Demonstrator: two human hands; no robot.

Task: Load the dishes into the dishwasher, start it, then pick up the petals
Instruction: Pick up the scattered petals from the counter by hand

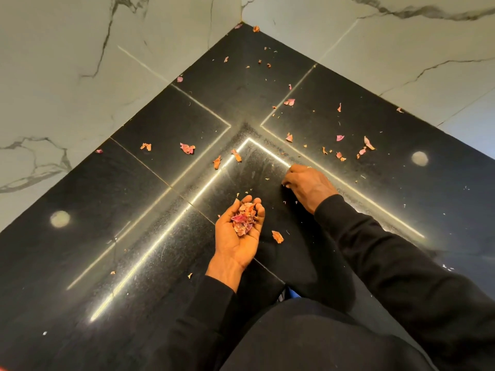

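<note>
Left hand [238,236] palm up, fingers [260,211] curled into a cup round a pile of petals [243,220]. Right hand [308,184] knuckles up, fingers bent down onto the floor [134,210]; can't tell if they pinch anything. One loose petal [277,236] just right of the left hand, the rest scattered beyond both hands toward the corner. Glossy black tile floor, two marble walls [67,62]. Loose bits: twenty-plus, crumbs included. Two pale round spots [60,218] on the floor.
</note>
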